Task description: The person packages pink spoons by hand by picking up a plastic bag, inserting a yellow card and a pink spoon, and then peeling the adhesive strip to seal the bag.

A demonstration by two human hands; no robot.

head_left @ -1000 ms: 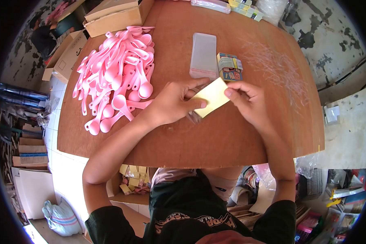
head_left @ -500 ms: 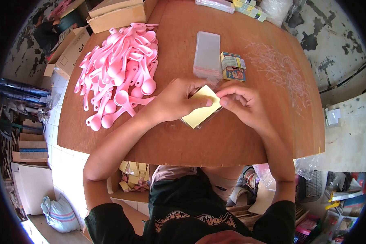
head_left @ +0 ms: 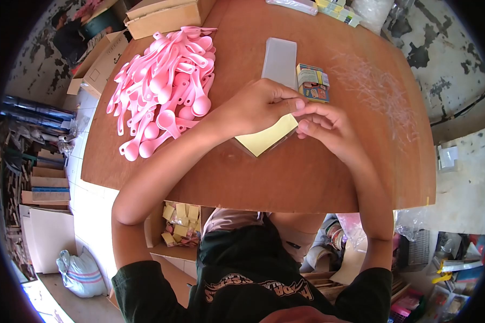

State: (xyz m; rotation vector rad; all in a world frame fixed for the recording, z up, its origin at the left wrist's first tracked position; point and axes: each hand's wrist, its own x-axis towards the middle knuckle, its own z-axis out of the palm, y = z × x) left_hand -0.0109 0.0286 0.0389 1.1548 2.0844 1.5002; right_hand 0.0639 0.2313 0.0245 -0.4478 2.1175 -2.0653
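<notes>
A pale yellow card (head_left: pixel 267 137) lies tilted inside a clear plastic bag, whose edge shows along the card's lower side. My left hand (head_left: pixel 265 106) covers the upper part of the bag, thumb and fingers pinched together at its top right. My right hand (head_left: pixel 328 128) meets it there, its thumb and forefinger curled near the left thumb tip; whatever they pinch is too small to make out. Just beyond the hands are a stack of clear plastic bags (head_left: pixel 279 59) and a stack of printed cards (head_left: pixel 313 83).
Pink measuring spoons (head_left: pixel 164 81) form a large pile on the wooden table's left. Thin clear strips (head_left: pixel 374 91) lie scattered on the right. A cardboard box (head_left: pixel 164 18) stands at the back. Below the table edge, another box holds yellow-and-pink packets (head_left: pixel 181 223). A person (head_left: pixel 73 37) is at far left.
My left hand has slid up and right over the top of the bag, its thumb now close to the right fingertips. More of the card is covered. The view has shifted slightly.
</notes>
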